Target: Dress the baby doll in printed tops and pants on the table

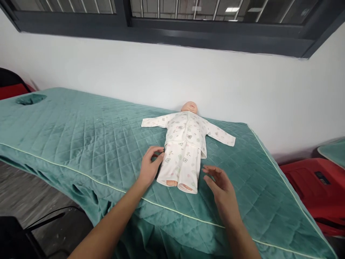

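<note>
A baby doll (189,107) lies on its back, its head toward the wall. It wears a white printed long-sleeved top (185,127) with both sleeves spread out sideways. Matching white trousers (179,163) cover its legs, and the feet show just inside the leg openings. Beside the trousers' left edge is my left hand (151,163), fingers curved and apart, the fingertips at or very near the cloth. My right hand (219,180) hovers a little off the trousers' right side, fingers loosely bent, thumb apart, with nothing in it.
A green quilted cover (107,144) with pale piping lies over the long bed, which has a face hole (31,99) at far left. A white wall (107,68) and a dark window frame (215,37) run behind. A red case (315,190) stands at right.
</note>
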`<action>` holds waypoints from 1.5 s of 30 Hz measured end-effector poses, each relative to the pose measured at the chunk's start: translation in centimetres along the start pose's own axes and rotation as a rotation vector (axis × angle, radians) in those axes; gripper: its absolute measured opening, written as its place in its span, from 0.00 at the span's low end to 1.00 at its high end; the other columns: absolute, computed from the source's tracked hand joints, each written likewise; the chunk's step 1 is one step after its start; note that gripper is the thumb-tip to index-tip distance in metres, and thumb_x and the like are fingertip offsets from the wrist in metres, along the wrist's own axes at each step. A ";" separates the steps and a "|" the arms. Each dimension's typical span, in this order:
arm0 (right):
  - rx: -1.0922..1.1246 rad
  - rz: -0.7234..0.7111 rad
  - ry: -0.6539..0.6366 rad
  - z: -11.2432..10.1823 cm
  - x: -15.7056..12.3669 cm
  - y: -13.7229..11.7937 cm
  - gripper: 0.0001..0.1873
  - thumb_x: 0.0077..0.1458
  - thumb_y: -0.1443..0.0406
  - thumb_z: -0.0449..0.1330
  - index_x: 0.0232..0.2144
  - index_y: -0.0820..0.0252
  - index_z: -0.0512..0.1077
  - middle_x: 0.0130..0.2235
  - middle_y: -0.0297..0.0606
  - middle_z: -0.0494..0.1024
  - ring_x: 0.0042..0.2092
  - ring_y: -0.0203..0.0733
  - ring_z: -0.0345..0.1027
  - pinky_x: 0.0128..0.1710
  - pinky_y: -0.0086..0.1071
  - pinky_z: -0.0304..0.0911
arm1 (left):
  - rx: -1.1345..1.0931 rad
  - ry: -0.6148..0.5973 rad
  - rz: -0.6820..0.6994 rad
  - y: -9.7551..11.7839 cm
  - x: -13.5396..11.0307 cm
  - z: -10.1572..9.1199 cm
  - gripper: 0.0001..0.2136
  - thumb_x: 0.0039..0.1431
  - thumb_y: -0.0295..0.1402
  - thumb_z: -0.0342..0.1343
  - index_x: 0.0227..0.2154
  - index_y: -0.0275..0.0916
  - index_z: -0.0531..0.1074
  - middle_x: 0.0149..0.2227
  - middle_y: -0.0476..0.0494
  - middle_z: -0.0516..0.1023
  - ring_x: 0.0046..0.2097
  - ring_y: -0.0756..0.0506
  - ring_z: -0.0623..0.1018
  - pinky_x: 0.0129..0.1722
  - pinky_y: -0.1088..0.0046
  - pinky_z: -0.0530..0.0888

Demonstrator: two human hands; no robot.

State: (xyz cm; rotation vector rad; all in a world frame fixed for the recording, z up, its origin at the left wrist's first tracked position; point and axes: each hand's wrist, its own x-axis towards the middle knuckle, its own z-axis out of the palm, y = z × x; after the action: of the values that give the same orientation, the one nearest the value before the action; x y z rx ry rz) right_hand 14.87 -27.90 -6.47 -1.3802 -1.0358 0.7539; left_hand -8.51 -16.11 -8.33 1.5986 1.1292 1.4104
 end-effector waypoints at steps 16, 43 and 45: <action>-0.594 -0.662 -0.035 5.7 11.7 -0.5 0.15 0.57 0.62 0.64 0.47 0.53 0.72 0.47 0.40 0.73 0.52 0.51 0.65 0.56 0.48 0.58 | 0.247 -0.287 0.330 -0.5 7.4 4.0 0.15 0.57 0.27 0.60 0.48 0.42 0.74 0.54 0.40 0.66 0.60 0.40 0.65 0.64 0.58 0.62; -0.252 -0.675 0.059 5.2 10.9 0.2 0.13 0.60 0.71 0.62 0.44 0.50 0.80 0.37 0.35 0.71 0.35 0.36 0.65 0.33 0.34 0.61 | 0.247 -0.275 0.558 1.4 7.4 4.9 0.08 0.67 0.35 0.56 0.36 0.40 0.79 0.35 0.44 0.78 0.41 0.46 0.73 0.44 0.65 0.69; -0.276 -0.647 0.034 5.3 10.8 0.1 0.12 0.61 0.70 0.62 0.43 0.51 0.81 0.38 0.35 0.71 0.35 0.36 0.65 0.32 0.34 0.61 | 0.241 -0.289 0.527 1.3 7.4 4.9 0.09 0.67 0.35 0.55 0.36 0.40 0.78 0.35 0.44 0.78 0.41 0.45 0.73 0.44 0.64 0.69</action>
State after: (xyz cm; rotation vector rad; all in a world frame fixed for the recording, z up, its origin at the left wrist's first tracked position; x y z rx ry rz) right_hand 14.37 -15.96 -5.61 -1.1682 -1.4920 0.1108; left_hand -3.30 -9.56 -5.15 2.3102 0.7562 1.3257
